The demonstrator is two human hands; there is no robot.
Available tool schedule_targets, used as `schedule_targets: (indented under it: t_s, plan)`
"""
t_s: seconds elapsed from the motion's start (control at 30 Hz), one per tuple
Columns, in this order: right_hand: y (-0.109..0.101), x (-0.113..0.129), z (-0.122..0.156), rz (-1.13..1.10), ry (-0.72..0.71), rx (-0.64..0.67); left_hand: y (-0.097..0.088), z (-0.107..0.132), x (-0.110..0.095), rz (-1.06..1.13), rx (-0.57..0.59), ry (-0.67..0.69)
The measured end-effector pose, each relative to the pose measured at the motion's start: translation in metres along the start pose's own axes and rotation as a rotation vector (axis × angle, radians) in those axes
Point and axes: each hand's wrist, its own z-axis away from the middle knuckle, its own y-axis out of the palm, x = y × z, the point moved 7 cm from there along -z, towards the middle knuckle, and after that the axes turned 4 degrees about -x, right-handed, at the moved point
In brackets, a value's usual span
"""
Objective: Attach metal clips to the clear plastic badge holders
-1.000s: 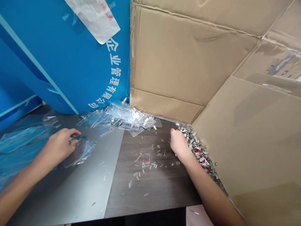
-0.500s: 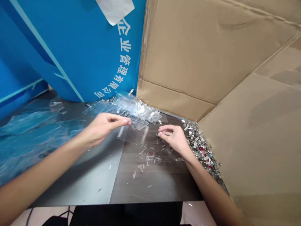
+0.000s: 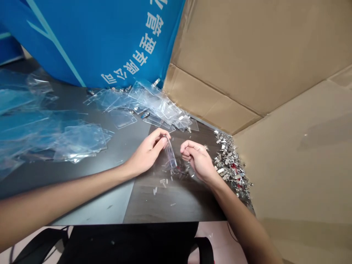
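My left hand (image 3: 154, 148) pinches a clear plastic badge holder (image 3: 171, 154) by its upper end, between thumb and fingers. The holder hangs over the dark wood part of the table, seen nearly edge-on, with a slot near the top. Just to its right, my right hand (image 3: 199, 159) is closed, thumb against curled fingers, not touching the holder. What it holds, if anything, is hidden; a small shiny bit shows behind the knuckles. Below both hands, small clear plastic strips (image 3: 164, 181) lie scattered on the table.
Flat clear badge holders (image 3: 79, 141) lie stacked at left. More holders with clips (image 3: 156, 106) are heaped at the back. A pile of metal clips (image 3: 232, 165) runs along the cardboard wall (image 3: 297, 154) at right. A blue printed panel (image 3: 90, 40) stands behind.
My left hand has moved right and turned the badge holder from flat to nearly upright. My right hand's fingers have curled closer. The view has tilted down.
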Motion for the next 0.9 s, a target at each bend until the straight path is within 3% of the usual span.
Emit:
schedule_targets:
  t_s: [0.1, 0.23, 0.37, 0.6, 0.73, 0.9]
  plan:
    - [0.014, 0.000, 0.012, 0.031, 0.083, 0.110, 0.005, 0.008, -0.007, -0.120, 0.060, 0.045]
    - [0.026, 0.008, 0.021, 0.238, 0.046, 0.236, 0.011, 0.015, -0.011, -0.208, 0.136, 0.092]
    - [0.023, 0.008, 0.021, 0.378, -0.017, 0.205, 0.010, 0.014, -0.013, -0.216, 0.117, 0.145]
    - [0.012, 0.032, 0.026, 0.702, -0.536, -0.110, 0.000, 0.016, -0.031, -0.175, -0.024, 0.266]
    - [0.010, 0.045, 0.035, 0.757, -0.753, -0.206, 0.003, 0.025, -0.043, -0.129, 0.011, 0.326]
    - [0.016, 0.052, 0.044, 0.857, -1.029, -0.184, 0.009, 0.022, -0.026, -0.141, 0.053, 0.173]
